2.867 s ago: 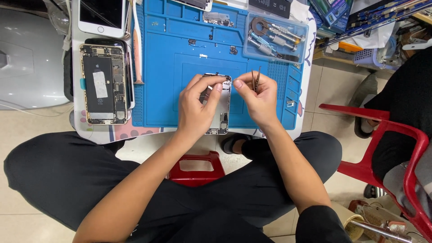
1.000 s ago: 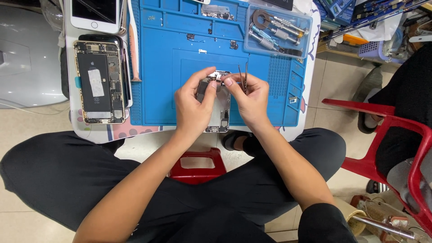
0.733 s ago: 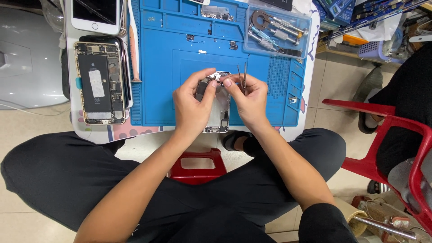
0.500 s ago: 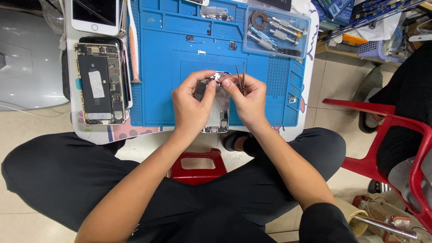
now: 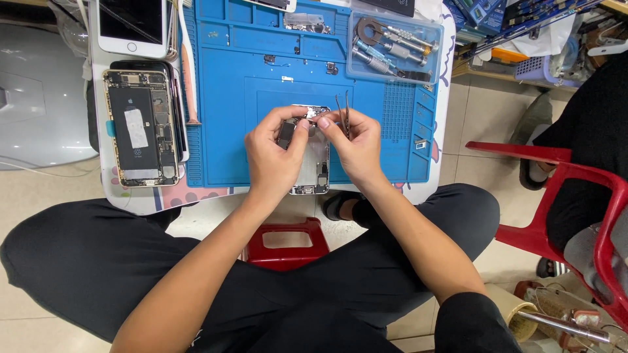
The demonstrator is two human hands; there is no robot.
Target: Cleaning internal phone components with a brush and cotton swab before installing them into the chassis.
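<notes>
An opened silver phone housing (image 5: 316, 171) lies on the blue repair mat (image 5: 229, 117) near the mat's front edge. My left hand (image 5: 273, 157) pinches a small dark part (image 5: 286, 134) at the housing's top end. My right hand (image 5: 353, 147) meets it there, fingertips touching the same spot, with thin metal tweezers (image 5: 343, 111) tucked in the fingers and pointing away from me. Both hands cover the upper half of the housing.
A second opened phone (image 5: 140, 136) with its battery showing lies at the left on the table, a white phone (image 5: 129, 26) beyond it. A clear tray (image 5: 392, 46) of screwdrivers sits at the mat's far right. A red chair (image 5: 575, 196) with a person stands at right; a red stool (image 5: 284, 242) is under the table.
My hands came together over the top of the housing; the right hand moved left with the tweezers. In the last second they barely shift.
</notes>
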